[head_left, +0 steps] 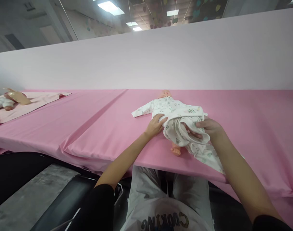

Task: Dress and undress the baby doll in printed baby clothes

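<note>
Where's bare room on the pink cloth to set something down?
Pink cloth lies bare between the left hand and the pale mat, and right of the right hand. Crowded around the doll, where patterned clothes and both hands meet.

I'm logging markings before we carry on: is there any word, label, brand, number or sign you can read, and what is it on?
"COOKING": dark letters, upside down in this view, on the person's pale grey fabric top. A dark and blue print at the picture's bottom edge is cut off, unreadable.
White printed cloth clothing: small prints, too blurred to read any text.
</note>
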`<move>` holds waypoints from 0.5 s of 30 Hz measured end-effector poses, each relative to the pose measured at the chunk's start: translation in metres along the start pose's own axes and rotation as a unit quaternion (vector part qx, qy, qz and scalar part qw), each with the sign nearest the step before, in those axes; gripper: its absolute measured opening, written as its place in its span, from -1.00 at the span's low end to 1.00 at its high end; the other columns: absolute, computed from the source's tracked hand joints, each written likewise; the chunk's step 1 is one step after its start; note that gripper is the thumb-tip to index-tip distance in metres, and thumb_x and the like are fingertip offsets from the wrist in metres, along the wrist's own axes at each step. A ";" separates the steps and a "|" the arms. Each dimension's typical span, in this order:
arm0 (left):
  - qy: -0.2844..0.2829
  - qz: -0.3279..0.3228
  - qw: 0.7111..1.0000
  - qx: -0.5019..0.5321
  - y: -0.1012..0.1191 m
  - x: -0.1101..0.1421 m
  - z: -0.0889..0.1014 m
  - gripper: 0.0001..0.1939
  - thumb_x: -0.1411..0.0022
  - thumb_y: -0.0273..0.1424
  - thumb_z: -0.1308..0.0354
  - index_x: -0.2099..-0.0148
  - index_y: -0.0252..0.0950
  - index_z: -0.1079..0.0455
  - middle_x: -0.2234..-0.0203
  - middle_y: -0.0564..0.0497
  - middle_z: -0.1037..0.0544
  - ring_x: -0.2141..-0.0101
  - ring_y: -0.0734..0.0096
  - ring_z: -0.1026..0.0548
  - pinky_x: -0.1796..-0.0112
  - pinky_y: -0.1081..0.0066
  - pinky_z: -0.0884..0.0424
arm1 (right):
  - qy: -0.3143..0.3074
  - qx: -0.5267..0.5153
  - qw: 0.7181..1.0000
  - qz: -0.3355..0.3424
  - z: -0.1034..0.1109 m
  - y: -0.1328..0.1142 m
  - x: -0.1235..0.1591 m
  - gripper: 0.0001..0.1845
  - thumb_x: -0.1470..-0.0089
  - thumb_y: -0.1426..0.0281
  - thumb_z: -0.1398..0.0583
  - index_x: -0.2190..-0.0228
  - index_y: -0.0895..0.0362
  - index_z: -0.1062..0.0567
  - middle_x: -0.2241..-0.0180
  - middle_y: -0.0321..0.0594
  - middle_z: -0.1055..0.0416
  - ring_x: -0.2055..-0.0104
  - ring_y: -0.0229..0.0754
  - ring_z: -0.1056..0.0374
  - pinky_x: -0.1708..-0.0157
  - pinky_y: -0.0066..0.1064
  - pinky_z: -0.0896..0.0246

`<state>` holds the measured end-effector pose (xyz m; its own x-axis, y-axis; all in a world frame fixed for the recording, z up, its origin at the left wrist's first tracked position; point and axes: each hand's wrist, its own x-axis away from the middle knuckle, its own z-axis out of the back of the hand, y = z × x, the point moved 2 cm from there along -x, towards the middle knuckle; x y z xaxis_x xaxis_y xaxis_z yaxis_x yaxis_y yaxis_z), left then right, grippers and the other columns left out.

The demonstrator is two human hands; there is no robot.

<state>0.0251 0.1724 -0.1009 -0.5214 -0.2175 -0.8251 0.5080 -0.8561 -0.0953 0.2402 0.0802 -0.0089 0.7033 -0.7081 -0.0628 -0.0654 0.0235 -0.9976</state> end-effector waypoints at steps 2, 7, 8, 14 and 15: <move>0.001 -0.008 1.000 0.003 0.001 0.000 0.002 -0.66 -0.31 -0.34 0.12 -0.09 -0.26 -0.22 0.09 -0.18 -0.36 0.05 0.25 -0.35 0.11 0.23 -0.39 | 0.054 0.006 0.998 -0.012 0.003 -0.001 -0.001 -0.62 0.23 0.11 -0.32 0.50 0.17 -0.45 0.68 -0.32 -0.35 0.73 -0.32 -0.16 0.72 -0.48 -0.12; 0.003 -0.020 0.999 0.029 0.002 -0.002 0.003 -0.68 -0.31 -0.34 0.15 -0.04 -0.31 -0.26 0.09 -0.23 -0.39 0.00 0.22 -0.34 0.05 0.20 -0.37 | 0.249 0.077 0.965 -0.014 0.016 0.007 -0.014 -0.72 0.27 0.29 -0.34 0.44 0.10 -0.45 0.52 -0.30 -0.41 0.48 -0.20 -0.32 0.45 -0.40 -0.26; 0.003 -0.013 0.999 0.033 0.001 -0.002 0.003 -0.68 -0.31 -0.34 0.14 -0.03 -0.33 -0.27 0.10 -0.25 -0.40 0.00 0.21 -0.35 0.05 0.18 -0.37 | 0.266 0.094 0.959 -0.016 0.017 0.009 -0.019 -0.71 0.28 0.30 -0.34 0.43 0.10 -0.45 0.50 -0.28 -0.42 0.44 -0.18 -0.33 0.42 -0.38 -0.26; -0.014 0.094 0.988 0.119 -0.003 0.000 0.002 -0.64 -0.26 -0.24 0.05 -0.03 -0.30 -0.28 0.11 -0.20 -0.48 0.03 0.19 -0.43 0.05 0.20 -0.42 | 0.272 0.227 0.934 0.055 -0.004 0.011 -0.037 -0.54 0.16 0.26 -0.29 0.15 0.08 -0.42 0.17 -0.18 -0.41 0.10 -0.05 -0.33 0.12 -0.23 -0.26; -0.011 0.120 0.983 0.136 -0.004 0.000 0.002 -0.63 -0.25 -0.23 0.03 -0.03 -0.29 -0.28 0.10 -0.19 -0.48 0.03 0.20 -0.44 0.05 0.21 -0.43 | 0.290 0.252 0.919 0.085 -0.009 0.010 -0.038 -0.48 0.15 0.25 -0.28 0.09 0.07 -0.39 0.11 -0.16 -0.38 0.04 -0.05 -0.31 0.07 -0.21 -0.24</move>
<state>0.0211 0.1747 -0.0995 -0.4250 -0.4355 -0.7935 0.4168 -0.8724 0.2555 0.2064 0.1012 -0.0165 0.2087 -0.9175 -0.3386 0.3000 0.3895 -0.8708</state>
